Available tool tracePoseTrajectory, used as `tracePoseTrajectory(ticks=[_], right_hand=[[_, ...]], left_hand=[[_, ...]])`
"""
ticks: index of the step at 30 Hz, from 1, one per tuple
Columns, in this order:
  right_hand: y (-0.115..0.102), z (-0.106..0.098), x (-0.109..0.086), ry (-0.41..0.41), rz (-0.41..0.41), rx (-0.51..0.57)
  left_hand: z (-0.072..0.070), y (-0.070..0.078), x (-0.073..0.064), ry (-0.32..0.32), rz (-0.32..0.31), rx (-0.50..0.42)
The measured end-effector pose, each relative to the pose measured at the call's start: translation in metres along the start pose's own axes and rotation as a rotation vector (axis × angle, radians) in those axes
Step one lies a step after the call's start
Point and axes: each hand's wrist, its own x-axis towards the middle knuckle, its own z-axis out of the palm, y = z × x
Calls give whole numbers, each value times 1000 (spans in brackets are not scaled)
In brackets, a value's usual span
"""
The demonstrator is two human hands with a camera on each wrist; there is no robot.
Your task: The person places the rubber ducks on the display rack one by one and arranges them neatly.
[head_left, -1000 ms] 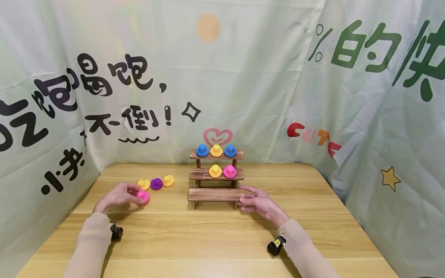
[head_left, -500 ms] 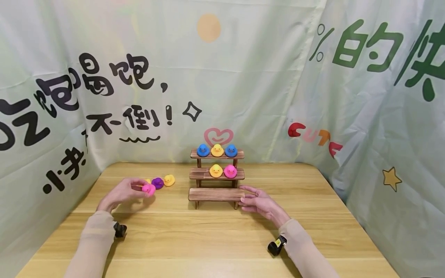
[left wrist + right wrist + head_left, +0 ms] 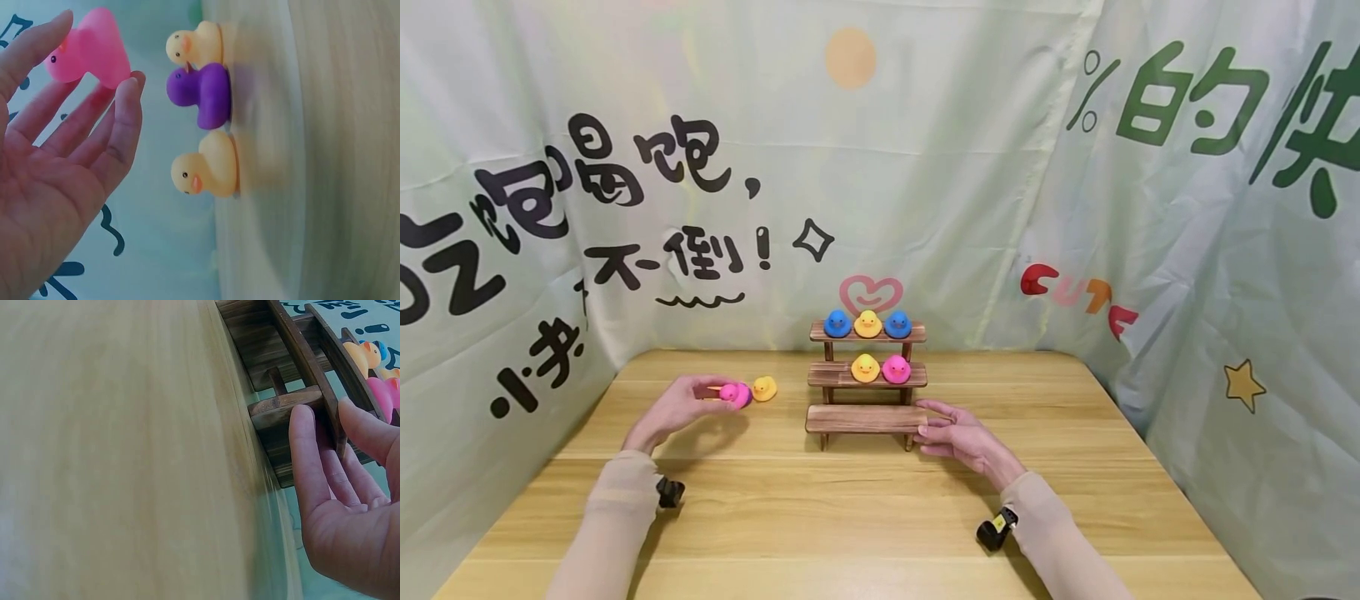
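Observation:
My left hand (image 3: 677,406) pinches a pink rubber duck (image 3: 103,47) between thumb and fingertips, held above the table. Beyond it stand a purple rubber duck (image 3: 214,97) and two yellow rubber ducks (image 3: 219,164) in a row; the pink one partly covers them in the head view. At the right end of a three-step wooden display shelf (image 3: 861,419), my right hand (image 3: 962,437) grips the lowest board, thumb on one side and fingers on the other. The middle step bears a yellow duck (image 3: 865,368) and a pink duck (image 3: 896,369).
On the top step sit a blue duck (image 3: 837,324), a yellow duck (image 3: 868,324) and another blue duck (image 3: 897,324). A printed cloth (image 3: 925,208) hangs around the back and sides of the wooden table (image 3: 820,517).
My left hand has lifted the pink duck off the table and carried it rightward and away from me, in front of the purple duck. The right hand stays at the shelf.

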Motion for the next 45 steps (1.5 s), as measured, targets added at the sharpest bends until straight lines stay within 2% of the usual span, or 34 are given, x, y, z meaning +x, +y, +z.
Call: tracePoseTrajectory(ticks=[14,20,27,33,45], right_hand=[[-2,1,-1,-4,4,2],[-1,1,-1,-7,5,9],[-2,1,-2,-3,8,13],[-1,1,-2,0,7,18],[-1,1,-1,1,5,17]], left_hand=[[21,14,11,35,35,5],[34,17,16,62,33,-33],[47,29,19,86,31,-105],[54,39,21,131,34,-69],[80,48,25,228,152,-57]])
